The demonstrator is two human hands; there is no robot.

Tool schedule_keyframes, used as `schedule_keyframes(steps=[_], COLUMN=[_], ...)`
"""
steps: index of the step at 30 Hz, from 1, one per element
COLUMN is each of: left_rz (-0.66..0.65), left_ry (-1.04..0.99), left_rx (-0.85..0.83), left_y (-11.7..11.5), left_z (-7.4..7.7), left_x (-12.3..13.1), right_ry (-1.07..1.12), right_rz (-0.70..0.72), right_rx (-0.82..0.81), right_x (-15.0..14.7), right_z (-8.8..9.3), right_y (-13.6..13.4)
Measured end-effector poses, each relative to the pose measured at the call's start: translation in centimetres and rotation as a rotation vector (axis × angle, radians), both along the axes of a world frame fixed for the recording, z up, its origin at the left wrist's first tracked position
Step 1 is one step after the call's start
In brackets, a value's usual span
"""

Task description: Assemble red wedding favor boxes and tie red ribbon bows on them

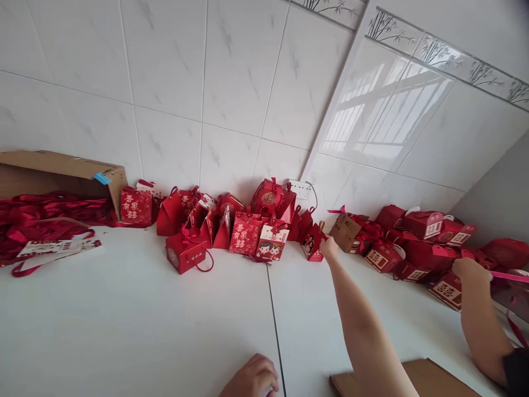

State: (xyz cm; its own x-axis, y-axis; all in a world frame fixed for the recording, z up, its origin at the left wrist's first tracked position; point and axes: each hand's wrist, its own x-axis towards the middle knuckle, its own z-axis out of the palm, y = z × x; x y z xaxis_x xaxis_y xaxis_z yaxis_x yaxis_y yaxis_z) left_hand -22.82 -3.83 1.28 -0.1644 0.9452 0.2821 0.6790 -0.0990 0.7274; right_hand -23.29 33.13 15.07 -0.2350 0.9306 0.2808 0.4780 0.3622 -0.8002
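Note:
My right hand (329,248) reaches far across the table. Its fingers are closed at the top corner of a small red gift box (312,243) with a cartoon couple on its front, beside the box's ribbon loop. The box stands upright on the tabletop. At the bottom edge my left hand (255,377) rests on the white table, fingers curled in and nothing visible in them. Left of the gripped box stand several red gift boxes and bags, among them a white-and-red cartoon bag (271,242) and a patterned red bag (244,234). A red box with a cord loop (185,255) sits in front.
Another person's hand (471,270) is over a pile of red boxes (421,259) at the right. A brown box (345,231) stands near it. An open carton (58,164) with red ribbons lies left, flat cardboard (438,377) front right. A power strip (301,189) is against the tiled wall.

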Motion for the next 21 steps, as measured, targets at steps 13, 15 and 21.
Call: schedule_keyframes(steps=[13,15,21], left_rz=[0.134,0.169,0.691], left_ry=[-0.022,0.06,0.085], left_rx=[0.514,0.666,0.581], left_y=[-1.5,-3.3,-6.4], left_z=[5.6,6.4,9.6], left_x=[0.9,0.3,-5.6], right_ry=[0.405,0.377,0.321], right_rz=[0.197,0.348,0.639], right_rx=[0.108,0.076,0.038], right_x=[4.3,4.5,3.9], right_z=[-4.7,-6.4,-7.4], right_y=[-21.2,-24.9,-29.1])
